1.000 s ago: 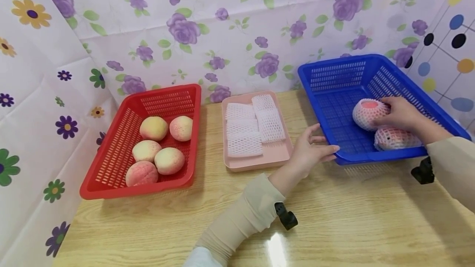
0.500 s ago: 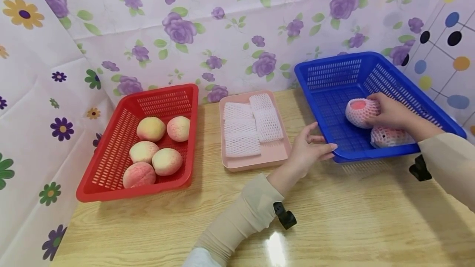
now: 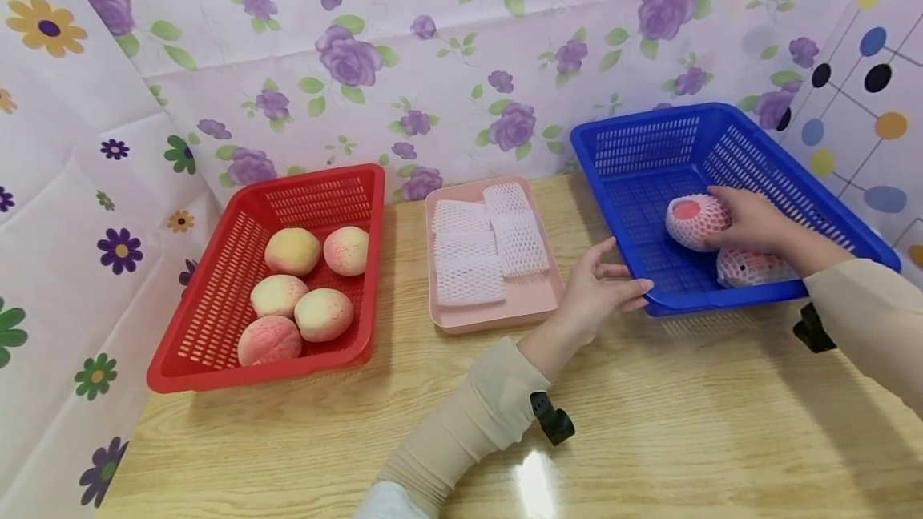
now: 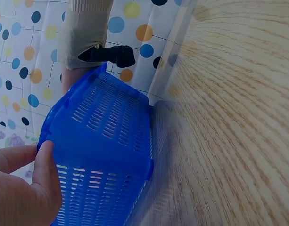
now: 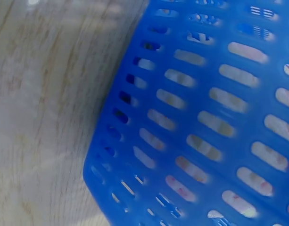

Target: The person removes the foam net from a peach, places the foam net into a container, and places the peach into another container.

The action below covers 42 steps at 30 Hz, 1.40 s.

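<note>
In the head view, my right hand (image 3: 753, 223) reaches into the blue basket (image 3: 652, 299) and holds a peach in a white foam net (image 3: 695, 223), its pink top showing through the net's opening. A second netted peach (image 3: 753, 267) lies against the basket's near side, partly under that hand. My left hand (image 3: 594, 291) grips the basket's near left corner at the rim. The left wrist view shows the left thumb and a finger (image 4: 46, 162) pinching this rim. In the right wrist view the slotted basket wall (image 5: 191, 122) hides the right hand.
A red basket (image 3: 378, 263) with several bare peaches stands at the left. Between the baskets lies a pink tray (image 3: 526, 307) holding several white foam nets (image 3: 469, 275). Flower-print and dotted sheets back the wooden table (image 3: 324, 439).
My right hand has shifted the netted peach slightly left inside the blue basket. The left hand keeps its place at the rim, and the head view has moved a little.
</note>
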Each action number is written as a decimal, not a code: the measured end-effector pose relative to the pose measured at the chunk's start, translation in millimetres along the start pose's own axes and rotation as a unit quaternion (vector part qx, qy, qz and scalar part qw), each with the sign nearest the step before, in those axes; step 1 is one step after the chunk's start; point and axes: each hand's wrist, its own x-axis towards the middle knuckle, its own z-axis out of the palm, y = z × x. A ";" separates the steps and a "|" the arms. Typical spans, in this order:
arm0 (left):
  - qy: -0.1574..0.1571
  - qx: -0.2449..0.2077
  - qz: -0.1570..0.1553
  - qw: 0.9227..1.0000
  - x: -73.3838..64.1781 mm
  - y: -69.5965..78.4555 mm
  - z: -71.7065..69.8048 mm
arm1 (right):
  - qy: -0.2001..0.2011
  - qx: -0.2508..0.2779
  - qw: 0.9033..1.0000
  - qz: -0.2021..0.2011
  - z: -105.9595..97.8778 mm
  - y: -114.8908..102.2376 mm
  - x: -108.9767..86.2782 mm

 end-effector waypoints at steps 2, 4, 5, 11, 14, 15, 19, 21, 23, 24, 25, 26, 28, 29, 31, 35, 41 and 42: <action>0.000 0.001 0.000 1.000 -0.3 0.5 -0.2 | 0.006 -0.012 1.000 -0.005 0.5 -0.3 0.9; 0.000 0.002 0.000 1.000 -0.5 0.8 -0.2 | 0.011 -0.013 1.000 -0.006 1.2 -0.4 1.2; 0.001 0.002 0.000 1.000 -0.6 0.9 -0.2 | 0.012 -0.011 1.000 -0.006 1.4 -0.5 1.1; 0.001 0.000 -0.003 1.000 -0.8 0.3 -0.4 | 0.031 -0.010 0.999 -0.027 2.4 -0.1 0.8; -0.001 0.000 -0.005 1.000 -0.8 -0.8 -0.6 | 0.040 -0.005 0.999 -0.030 3.2 1.3 -0.9; -0.002 0.000 -0.006 1.000 -0.8 -1.2 -0.7 | 0.044 -0.003 0.999 -0.029 3.4 1.5 -1.6; -0.003 0.001 -0.007 1.000 -0.9 -1.9 -0.9 | 0.059 0.012 0.998 -0.019 2.5 -0.5 -4.7; -0.002 0.001 -0.007 1.000 -0.8 -2.1 -0.9 | 0.073 0.020 0.997 -0.015 1.2 -2.7 -5.8; 0.000 -0.001 -0.008 1.000 -0.5 -2.0 -1.0 | 0.081 0.028 0.996 -0.011 -0.2 -4.4 -6.4; 0.001 -0.003 -0.007 1.000 -0.3 -2.1 -1.0 | 0.083 0.033 0.996 -0.009 -1.1 -5.4 -6.6; 0.003 -0.005 -0.007 1.000 0.0 -1.9 -1.1 | 0.084 0.037 0.996 -0.006 -1.8 -6.0 -6.7; 0.004 -0.007 -0.007 1.000 0.2 -1.8 -1.1 | 0.083 0.041 0.996 -0.003 -2.5 -6.5 -6.8; 0.005 -0.010 -0.007 1.000 0.5 -1.4 -1.1 | 0.080 0.050 0.996 0.005 -3.6 -6.7 -7.5; 0.005 -0.012 -0.007 1.000 0.7 -1.4 -1.1 | 0.080 0.052 0.995 0.009 -3.9 -6.8 -7.9; 0.005 -0.012 -0.008 1.000 0.8 -1.3 -1.1 | 0.083 0.059 0.995 0.015 -4.4 -7.2 -9.5; 0.004 -0.012 -0.009 1.000 0.9 -2.1 -1.3 | 0.091 0.075 0.993 0.024 -5.7 -10.4 -13.8; 0.000 -0.007 -0.011 1.000 0.9 -1.6 -2.6 | 0.088 0.112 0.989 0.048 -9.2 -15.9 -21.5; -0.001 -0.005 -0.012 1.000 0.8 -1.3 -2.9 | 0.088 0.116 0.988 0.050 -9.4 -16.2 -22.5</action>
